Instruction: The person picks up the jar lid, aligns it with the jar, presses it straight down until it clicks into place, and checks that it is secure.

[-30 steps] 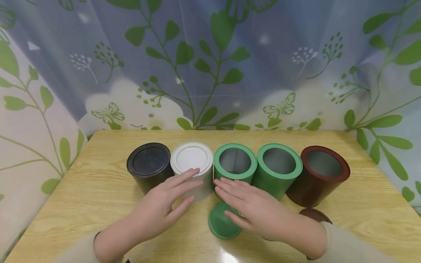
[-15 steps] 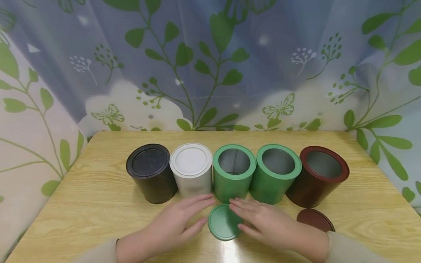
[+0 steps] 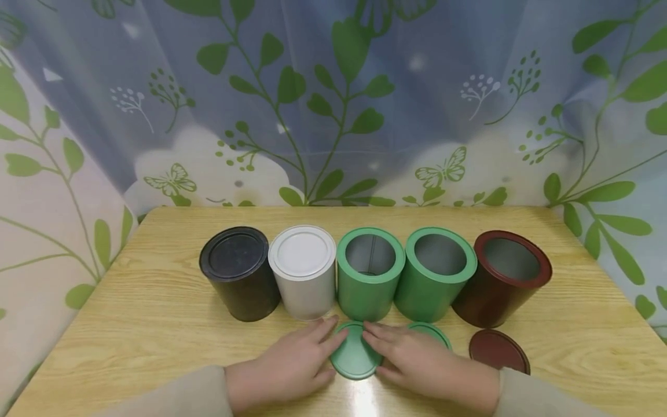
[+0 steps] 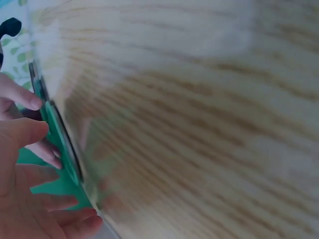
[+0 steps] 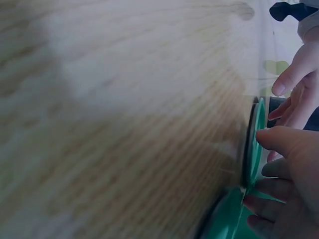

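Observation:
A round green lid (image 3: pixel 356 356) lies flat on the table between my hands. My left hand (image 3: pixel 289 365) comes in from its left side, fingertips overlapping the lid's rim in the head view. On the other side my right hand (image 3: pixel 424 365) has its fingers over the right rim, thumb lower down. In the left wrist view the left hand's fingers (image 4: pixel 75 219) are spread, with nothing gripped. Partly hidden behind the right hand is a second green lid (image 3: pixel 435 333). Just beyond stand two green cans (image 3: pixel 367 298) with uncovered tops.
Left of the green cans stand a black can (image 3: pixel 247 298) and a white can (image 3: pixel 307 295), both lidded. At the right end is a dark red can (image 3: pixel 487 304), its top uncovered, with a dark red lid (image 3: pixel 497 350) in front. A patterned curtain (image 3: pixel 333 116) hangs behind the table.
Both hands have come down toward me from in front of the cans to the green lid, the left also moving right. The second green lid has come into view beside the right hand.

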{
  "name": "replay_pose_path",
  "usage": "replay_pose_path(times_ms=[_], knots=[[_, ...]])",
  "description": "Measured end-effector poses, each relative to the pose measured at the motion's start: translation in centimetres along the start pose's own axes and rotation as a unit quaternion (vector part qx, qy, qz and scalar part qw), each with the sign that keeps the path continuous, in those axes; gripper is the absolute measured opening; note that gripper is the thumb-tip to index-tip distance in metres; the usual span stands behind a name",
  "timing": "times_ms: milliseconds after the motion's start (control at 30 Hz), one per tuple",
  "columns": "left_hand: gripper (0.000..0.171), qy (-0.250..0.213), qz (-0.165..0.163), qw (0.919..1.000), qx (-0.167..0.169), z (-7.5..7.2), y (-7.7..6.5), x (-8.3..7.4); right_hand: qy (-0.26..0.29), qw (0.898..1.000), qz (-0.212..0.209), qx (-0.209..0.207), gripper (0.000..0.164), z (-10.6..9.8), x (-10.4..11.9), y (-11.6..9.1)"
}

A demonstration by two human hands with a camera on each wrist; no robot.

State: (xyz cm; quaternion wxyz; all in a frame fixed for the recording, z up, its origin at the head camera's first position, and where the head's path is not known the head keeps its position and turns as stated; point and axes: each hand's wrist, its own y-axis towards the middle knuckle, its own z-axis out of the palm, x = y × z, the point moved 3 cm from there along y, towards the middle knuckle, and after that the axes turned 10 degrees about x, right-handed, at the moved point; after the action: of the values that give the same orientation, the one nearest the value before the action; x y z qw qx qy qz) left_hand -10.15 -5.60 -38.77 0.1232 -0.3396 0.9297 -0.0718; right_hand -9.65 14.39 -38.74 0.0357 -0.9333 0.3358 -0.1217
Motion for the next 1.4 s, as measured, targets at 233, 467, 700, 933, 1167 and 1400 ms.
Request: replay_pose_path(times_ms=[233, 467, 700, 933, 1167, 1400], knots=[[0.053, 0.052, 0.014, 0.9986, 0.007, 0.5, 0.6, -0.5, -0.006, 1.0, -0.011, 0.002, 0.056, 0.6, 0.2, 0.2], [0.048, 0.106, 0.034, 0.9938, 0.003, 0.9, 0.8, -0.9, -0.036, 0.999, -0.018, 0.011, 0.053, 0.8, 0.6, 0.6], [0.045, 0.145, 0.061, 0.9875, 0.013, 0.7, 0.7, -1.2, -0.008, 1.0, -0.019, 0.02, 0.05, 0.7, 0.7, 0.7], [0.039, 0.125, 0.102, 0.9864, -0.03, 0.5, 0.3, -1.0, 0.042, 0.999, -0.03, 0.008, 0.047, -0.2, 0.7, 0.3], [0.038, 0.087, 0.119, 0.9874, -0.058, -0.4, -0.5, -1.0, 0.044, 0.998, -0.045, -0.032, 0.047, -1.5, 1.0, -0.7], [0.038, 0.019, 0.132, 0.988, -0.078, -1.7, -1.5, -1.2, 0.052, 0.995, -0.057, -0.062, 0.047, -3.4, 1.6, -1.4]])
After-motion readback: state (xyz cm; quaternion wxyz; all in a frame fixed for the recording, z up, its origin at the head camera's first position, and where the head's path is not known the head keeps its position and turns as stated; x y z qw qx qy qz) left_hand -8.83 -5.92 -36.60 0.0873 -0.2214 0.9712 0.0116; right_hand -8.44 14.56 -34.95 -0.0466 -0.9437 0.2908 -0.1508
